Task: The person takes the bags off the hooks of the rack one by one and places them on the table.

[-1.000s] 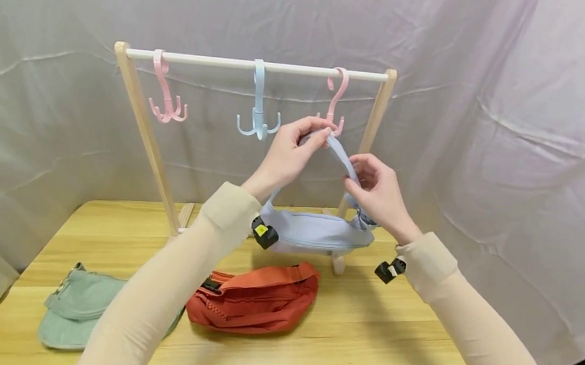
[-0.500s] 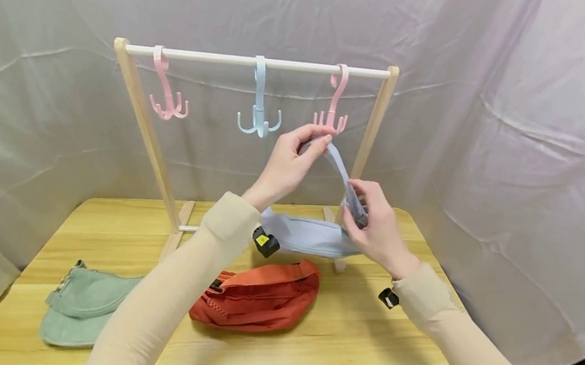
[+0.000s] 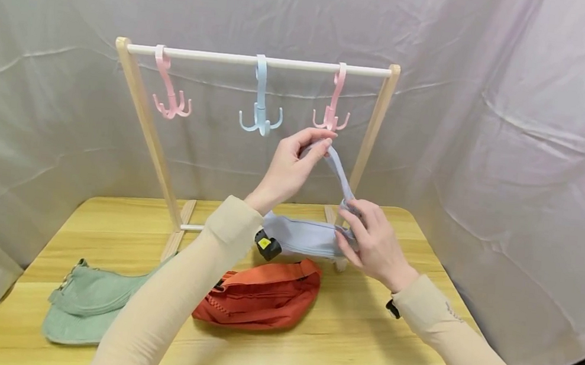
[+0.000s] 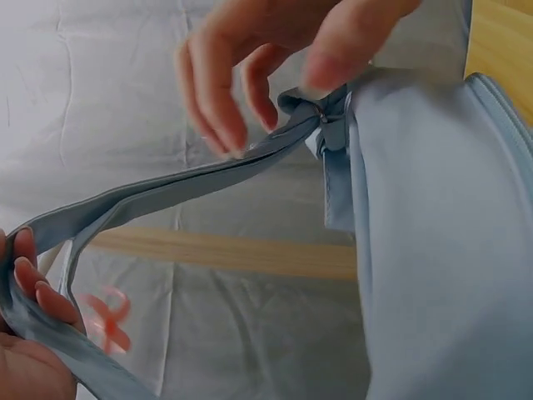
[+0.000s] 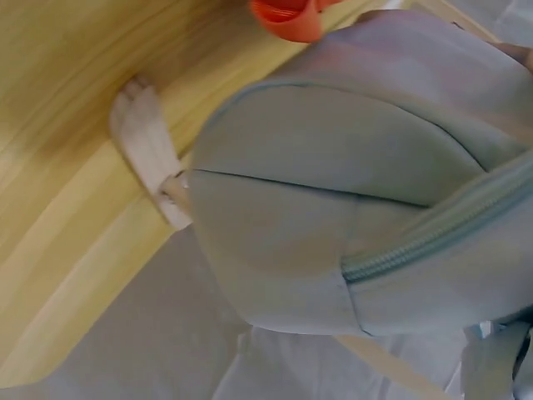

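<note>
A pale blue waist bag (image 3: 304, 235) hangs in the air before the rack, its strap (image 3: 340, 173) raised. My left hand (image 3: 290, 164) pinches the top of the strap loop, just below the right pink hook (image 3: 331, 118). Lower down, my right hand (image 3: 374, 241) is at the strap's end beside the bag. In the left wrist view the right hand's fingers (image 4: 218, 100) and thumb stand apart over the strap and its buckle (image 4: 326, 117), not closed round either. The bag's rounded, zipped end (image 5: 291, 208) fills the right wrist view.
A red-orange waist bag (image 3: 264, 298) and a green bag (image 3: 89, 304) lie on the wooden table (image 3: 361, 344). The rack's white rail (image 3: 209, 56) also carries a blue hook (image 3: 261, 102) and a left pink hook (image 3: 172, 95). Grey curtain (image 3: 485, 185) encloses the back and sides.
My right hand has moved down along the strap to the bag's right end, and its fingers have loosened. The left hand and the strap top have sunk slightly below the pink hook.
</note>
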Demonstrator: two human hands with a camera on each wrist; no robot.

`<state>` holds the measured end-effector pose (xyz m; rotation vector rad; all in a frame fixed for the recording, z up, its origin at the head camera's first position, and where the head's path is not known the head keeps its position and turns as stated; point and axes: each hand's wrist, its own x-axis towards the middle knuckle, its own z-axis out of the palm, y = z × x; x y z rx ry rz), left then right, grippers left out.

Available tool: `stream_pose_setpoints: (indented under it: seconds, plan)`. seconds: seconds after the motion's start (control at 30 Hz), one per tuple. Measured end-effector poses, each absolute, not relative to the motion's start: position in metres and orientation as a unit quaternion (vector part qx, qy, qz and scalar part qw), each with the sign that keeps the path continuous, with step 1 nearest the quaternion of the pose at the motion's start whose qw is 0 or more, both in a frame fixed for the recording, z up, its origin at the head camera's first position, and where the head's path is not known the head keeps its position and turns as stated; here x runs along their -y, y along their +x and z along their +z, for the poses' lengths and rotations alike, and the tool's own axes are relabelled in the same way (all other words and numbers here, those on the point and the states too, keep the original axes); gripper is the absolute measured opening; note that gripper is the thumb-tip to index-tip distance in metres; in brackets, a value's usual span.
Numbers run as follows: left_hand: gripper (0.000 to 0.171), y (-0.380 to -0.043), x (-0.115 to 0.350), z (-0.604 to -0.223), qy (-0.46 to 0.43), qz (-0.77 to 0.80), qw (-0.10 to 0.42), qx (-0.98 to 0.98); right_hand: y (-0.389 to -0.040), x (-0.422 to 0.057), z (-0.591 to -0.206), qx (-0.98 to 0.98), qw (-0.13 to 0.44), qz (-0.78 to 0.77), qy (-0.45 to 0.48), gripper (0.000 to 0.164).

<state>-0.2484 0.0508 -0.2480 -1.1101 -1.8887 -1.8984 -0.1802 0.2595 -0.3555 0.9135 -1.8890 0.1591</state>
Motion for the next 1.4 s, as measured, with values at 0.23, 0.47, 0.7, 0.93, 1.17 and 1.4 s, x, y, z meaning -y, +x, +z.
stream_pose_setpoints:
  seconds: [0.23,0.47,0.7,0.93,1.17,1.4]
  plan:
    - [0.025,-0.249,-0.052,-0.248,-0.376,-0.661,0.128,0.637,-0.180,-0.258,-0.365,0.789,0.469,0.013,0.396,0.048]
    - [0.024,-0.251,-0.056,-0.248,-0.357,-0.679,0.136,0.627,-0.182,-0.253,-0.372,0.810,0.456,-0.022,0.368,0.076]
    - [0.023,-0.257,-0.055,-0.252,-0.320,-0.705,0.130,0.619,-0.183,-0.253,-0.375,0.821,0.458,-0.022,0.341,0.078]
    - [0.025,-0.262,-0.049,-0.263,-0.324,-0.673,0.103,0.657,-0.183,-0.256,-0.374,0.796,0.482,0.018,0.366,0.053]
    - [0.027,-0.263,-0.043,-0.275,-0.352,-0.580,0.107,0.727,-0.182,-0.263,-0.370,0.801,0.477,0.047,0.359,0.048]
    - [0.032,-0.264,-0.040,-0.287,-0.403,-0.484,0.119,0.768,-0.184,-0.273,-0.361,0.816,0.478,0.100,0.309,0.039]
